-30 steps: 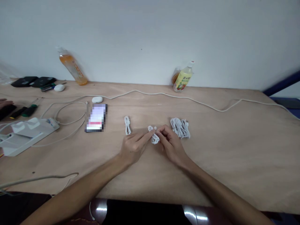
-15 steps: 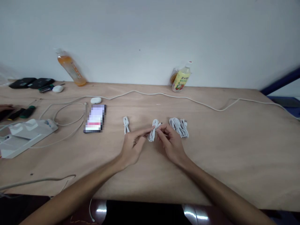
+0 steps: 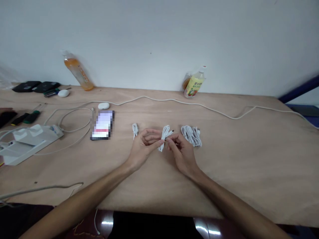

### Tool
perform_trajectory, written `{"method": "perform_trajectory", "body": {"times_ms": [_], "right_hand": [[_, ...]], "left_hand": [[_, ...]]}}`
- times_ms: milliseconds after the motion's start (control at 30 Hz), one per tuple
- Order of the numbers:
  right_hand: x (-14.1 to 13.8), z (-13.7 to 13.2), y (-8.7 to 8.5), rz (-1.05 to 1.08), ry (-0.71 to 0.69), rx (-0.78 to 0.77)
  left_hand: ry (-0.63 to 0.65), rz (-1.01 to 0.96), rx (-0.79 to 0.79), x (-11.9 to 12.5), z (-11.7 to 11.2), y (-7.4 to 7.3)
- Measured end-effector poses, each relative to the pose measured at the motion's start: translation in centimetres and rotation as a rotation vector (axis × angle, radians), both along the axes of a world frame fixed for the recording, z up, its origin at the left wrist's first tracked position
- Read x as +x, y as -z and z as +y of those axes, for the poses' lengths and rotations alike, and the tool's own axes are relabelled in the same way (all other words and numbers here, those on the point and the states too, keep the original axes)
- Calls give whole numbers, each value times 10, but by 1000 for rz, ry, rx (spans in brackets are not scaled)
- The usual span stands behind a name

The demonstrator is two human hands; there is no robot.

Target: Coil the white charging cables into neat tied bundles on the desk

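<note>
A short coiled white cable (image 3: 164, 134) is held up just above the wooden table (image 3: 249, 159) between both hands. My left hand (image 3: 142, 149) pinches its lower part with thumb and forefinger. My right hand (image 3: 181, 151) pinches the cable's end from the right. Another small folded white cable (image 3: 135, 129) lies on the table just left of my left hand. A bigger bunch of white cables (image 3: 191, 135) lies just right of my right hand.
A phone (image 3: 102, 125) lies left of the cables, with a white earbud case (image 3: 103, 106) behind it. A long white cord (image 3: 211, 109) crosses the table. Two drink bottles (image 3: 193, 84) (image 3: 77, 70) stand by the wall. Tools and white packaging (image 3: 27, 139) sit at far left.
The coiled cable was lifted off the table and turned upright between both hands. My left forefinger curled in from pointing flat to a pinch.
</note>
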State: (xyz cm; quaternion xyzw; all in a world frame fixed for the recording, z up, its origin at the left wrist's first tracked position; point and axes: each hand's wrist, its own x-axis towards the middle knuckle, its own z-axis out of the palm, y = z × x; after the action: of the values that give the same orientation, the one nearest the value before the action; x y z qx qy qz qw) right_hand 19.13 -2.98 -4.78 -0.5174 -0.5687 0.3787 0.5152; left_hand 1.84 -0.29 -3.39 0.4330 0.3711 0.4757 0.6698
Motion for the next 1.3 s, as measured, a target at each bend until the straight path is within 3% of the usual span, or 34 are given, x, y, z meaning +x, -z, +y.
{"method": "perform_trajectory", "body": {"times_ms": [233, 567, 833, 1300], "right_hand": [[-4, 0, -6, 214, -84, -160], [6, 4, -7, 183, -4, -56], [12, 9, -10, 213, -108, -164], [13, 10, -11, 138, -85, -116]], "left_hand": [[9, 32, 44, 2, 0, 2], [97, 1, -11, 1, -5, -5], [203, 20, -5, -2, -4, -4], [314, 85, -48, 0, -1, -8]]}}
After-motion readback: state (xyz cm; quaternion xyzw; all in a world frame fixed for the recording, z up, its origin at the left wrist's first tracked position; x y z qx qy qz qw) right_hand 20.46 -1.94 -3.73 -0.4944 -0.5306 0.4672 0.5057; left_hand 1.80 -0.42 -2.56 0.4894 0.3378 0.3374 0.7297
